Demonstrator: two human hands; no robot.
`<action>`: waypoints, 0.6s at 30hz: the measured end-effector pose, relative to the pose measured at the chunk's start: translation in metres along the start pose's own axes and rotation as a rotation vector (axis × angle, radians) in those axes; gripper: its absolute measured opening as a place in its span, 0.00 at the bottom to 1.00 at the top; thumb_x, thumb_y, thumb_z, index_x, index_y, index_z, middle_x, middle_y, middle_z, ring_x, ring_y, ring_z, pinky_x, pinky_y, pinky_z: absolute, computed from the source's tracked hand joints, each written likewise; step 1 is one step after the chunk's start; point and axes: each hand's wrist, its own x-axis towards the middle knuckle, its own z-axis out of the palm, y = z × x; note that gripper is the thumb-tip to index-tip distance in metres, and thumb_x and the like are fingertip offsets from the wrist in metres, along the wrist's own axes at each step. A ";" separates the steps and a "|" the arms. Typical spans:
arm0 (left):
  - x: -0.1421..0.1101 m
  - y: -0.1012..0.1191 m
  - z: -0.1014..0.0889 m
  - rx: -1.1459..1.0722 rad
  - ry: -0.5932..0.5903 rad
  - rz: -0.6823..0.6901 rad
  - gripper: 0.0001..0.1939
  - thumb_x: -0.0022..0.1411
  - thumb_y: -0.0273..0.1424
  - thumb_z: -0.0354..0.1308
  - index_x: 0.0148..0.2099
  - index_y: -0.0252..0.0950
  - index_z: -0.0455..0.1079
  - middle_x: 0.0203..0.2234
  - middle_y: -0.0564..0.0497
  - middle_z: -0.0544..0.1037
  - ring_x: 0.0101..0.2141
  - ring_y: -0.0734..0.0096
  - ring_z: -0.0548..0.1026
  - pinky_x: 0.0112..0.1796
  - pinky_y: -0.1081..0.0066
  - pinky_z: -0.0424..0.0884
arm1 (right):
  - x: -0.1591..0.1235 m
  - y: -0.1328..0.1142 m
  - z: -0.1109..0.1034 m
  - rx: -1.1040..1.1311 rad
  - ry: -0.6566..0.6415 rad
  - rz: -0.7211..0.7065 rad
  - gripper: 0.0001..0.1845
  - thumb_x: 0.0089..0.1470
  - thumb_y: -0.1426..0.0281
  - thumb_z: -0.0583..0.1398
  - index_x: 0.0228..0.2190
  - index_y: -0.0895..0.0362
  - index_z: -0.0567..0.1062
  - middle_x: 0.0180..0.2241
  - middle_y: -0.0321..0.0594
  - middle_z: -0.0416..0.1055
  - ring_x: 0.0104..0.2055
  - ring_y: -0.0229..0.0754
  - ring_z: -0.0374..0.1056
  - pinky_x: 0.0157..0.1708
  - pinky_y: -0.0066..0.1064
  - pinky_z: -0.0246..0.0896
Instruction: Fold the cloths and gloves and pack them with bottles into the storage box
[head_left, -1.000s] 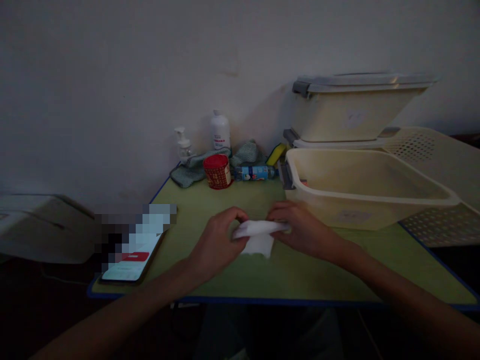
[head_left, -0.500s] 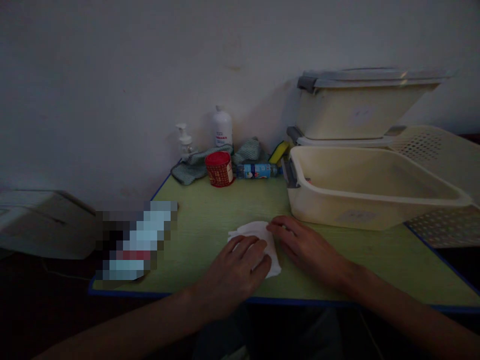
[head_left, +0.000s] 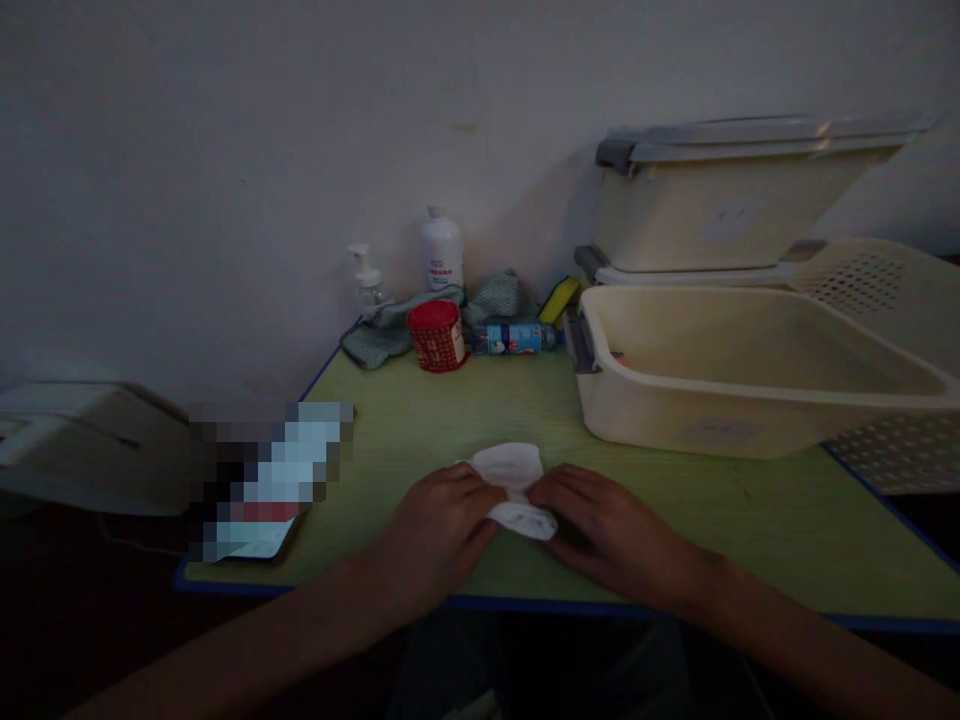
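A small white piece of folded fabric [head_left: 508,462] lies near the front of the green table, its exact kind unclear. It is pinched in at the middle, with its near end curled up. My left hand [head_left: 446,515] closes on its left side, thumb and fingers at the narrowed part. From the right, my right hand [head_left: 592,515] grips the opposite side with bent fingers. Both hands partly cover the fabric.
A phone [head_left: 289,470] with a blurred screen lies at the left. Behind are a red tub [head_left: 436,337], a drink bottle [head_left: 514,339], a grey-green cloth [head_left: 375,340], a sponge [head_left: 559,300] and two white bottles. Cream bins [head_left: 690,425] stand at the right.
The fabric lay flatter before, with my left hand spread over it. Now both hands hold its sides, and its middle is drawn in and its near part turned up.
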 end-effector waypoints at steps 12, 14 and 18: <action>0.048 -0.036 -0.018 -0.425 -0.156 -0.301 0.09 0.58 0.31 0.53 0.40 0.33 0.69 0.33 0.51 0.75 0.30 0.72 0.70 0.32 0.73 0.64 | 0.032 0.015 -0.004 0.389 0.085 0.395 0.04 0.52 0.74 0.54 0.32 0.56 0.63 0.25 0.34 0.67 0.26 0.37 0.66 0.26 0.27 0.58; 0.051 -0.041 -0.015 -0.452 -0.146 -0.323 0.08 0.58 0.31 0.53 0.39 0.33 0.68 0.33 0.52 0.73 0.29 0.74 0.69 0.30 0.74 0.64 | 0.036 0.018 -0.002 0.386 0.097 0.417 0.05 0.50 0.75 0.54 0.30 0.55 0.61 0.23 0.32 0.65 0.25 0.36 0.64 0.24 0.26 0.56; 0.053 -0.048 -0.007 -0.421 -0.117 -0.310 0.06 0.58 0.30 0.53 0.36 0.33 0.67 0.30 0.53 0.72 0.30 0.73 0.70 0.32 0.73 0.65 | 0.040 0.020 0.000 0.254 0.127 0.395 0.07 0.48 0.77 0.56 0.30 0.56 0.62 0.27 0.34 0.65 0.25 0.35 0.62 0.24 0.26 0.56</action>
